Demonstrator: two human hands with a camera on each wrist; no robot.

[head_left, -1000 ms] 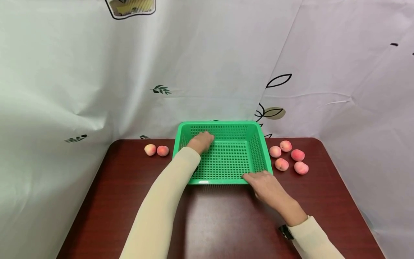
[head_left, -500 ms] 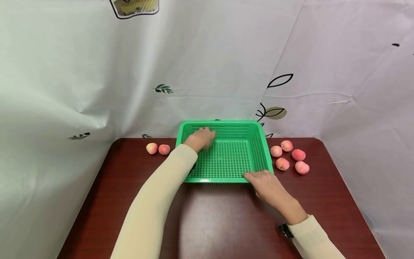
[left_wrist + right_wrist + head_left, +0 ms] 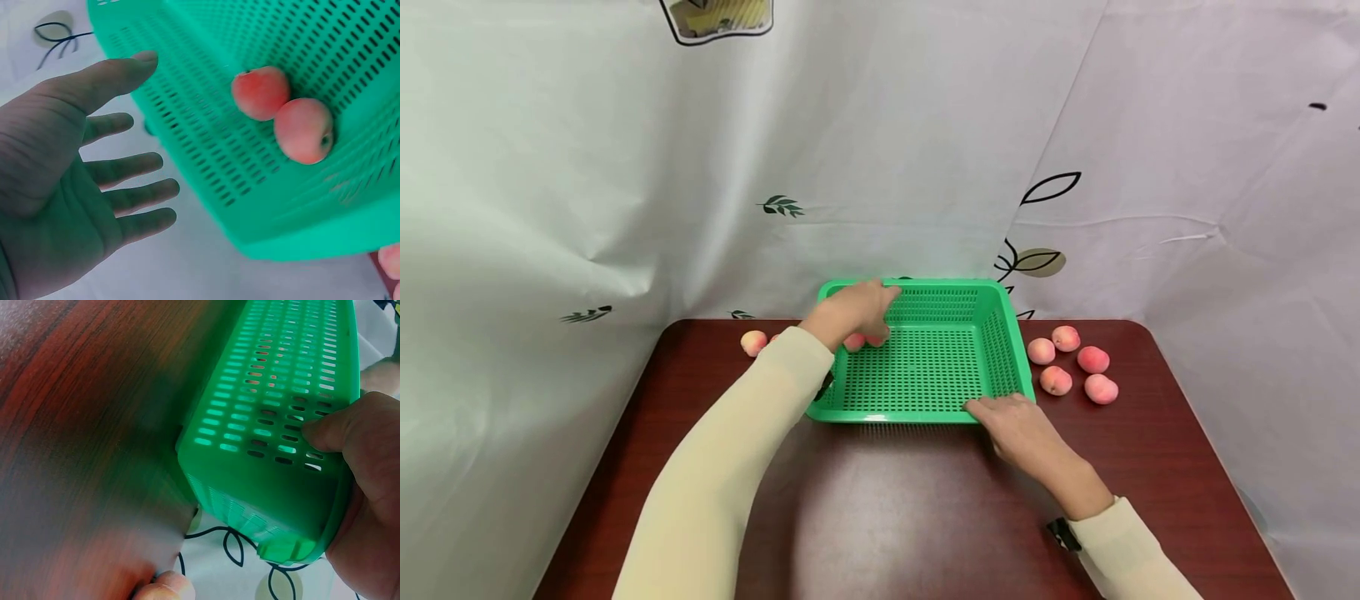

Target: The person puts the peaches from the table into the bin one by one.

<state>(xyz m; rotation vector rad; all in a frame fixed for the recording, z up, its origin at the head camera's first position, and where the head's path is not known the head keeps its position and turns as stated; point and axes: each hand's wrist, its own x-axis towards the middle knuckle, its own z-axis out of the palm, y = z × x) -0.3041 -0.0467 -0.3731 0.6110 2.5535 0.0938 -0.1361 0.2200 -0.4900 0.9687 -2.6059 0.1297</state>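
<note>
A green perforated plastic basket (image 3: 925,367) stands at the back of the table. My left hand (image 3: 859,308) is over the basket's left part in the head view. In the left wrist view that hand's fingers (image 3: 140,197) are spread and hold nothing. Two pinkish-red peaches, one (image 3: 261,92) touching the other (image 3: 304,130), lie in the basket; the left hand partly covers them in the head view. My right hand (image 3: 1015,429) grips the basket's front right corner. Its thumb (image 3: 328,430) presses the outer wall, and the other fingers are mostly hidden behind the rim.
Several peaches, among them a redder one (image 3: 1093,360), lie on the table right of the basket. Left of it is a yellowish peach (image 3: 753,342), with another mostly hidden behind the left arm. The dark red wooden table (image 3: 1157,467) meets a white patterned sheet (image 3: 880,150) behind.
My left hand has come up and moved left, and its fingers have straightened. Two peaches in the basket have come into sight beneath it. The right hand keeps its hold on the basket.
</note>
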